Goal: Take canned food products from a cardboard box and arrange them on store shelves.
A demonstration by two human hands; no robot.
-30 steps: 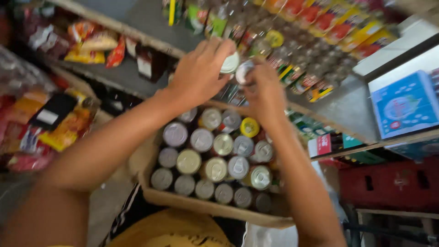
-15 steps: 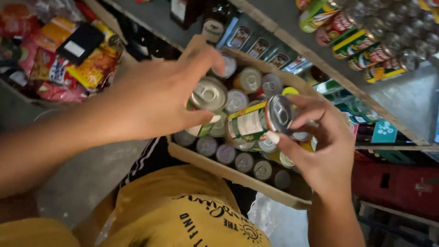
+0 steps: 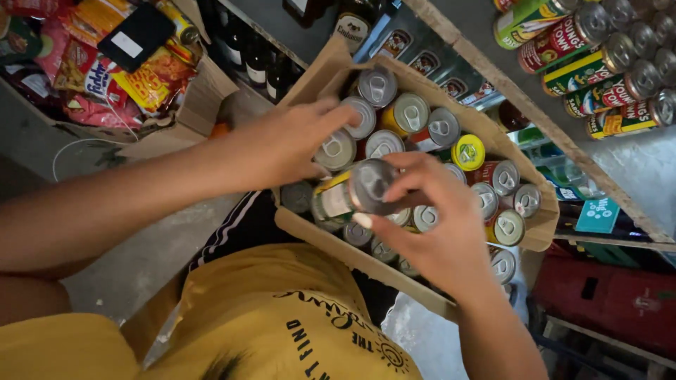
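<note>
A shallow cardboard tray (image 3: 320,236) rests on my lap, filled with several drink cans standing upright. My right hand (image 3: 440,225) grips one can (image 3: 352,193), green and yellow with a silver top, lying on its side just above the tray. My left hand (image 3: 292,144) reaches over the tray's left part, and its fingertips touch the top of an upright can (image 3: 336,150). A yellow-topped can (image 3: 467,152) stands among the silver ones. I wear a yellow shirt (image 3: 282,324).
A shelf (image 3: 563,119) at the upper right carries rows of cans lying on their sides. A cardboard box (image 3: 201,88) of snack packets sits at the upper left, dark bottles stand behind the tray, and a red crate (image 3: 612,302) lies at the lower right.
My hands came down from the shelf to the tray. My right hand holds a can on its side, now turned a little, and my left hand slid further over the upright cans.
</note>
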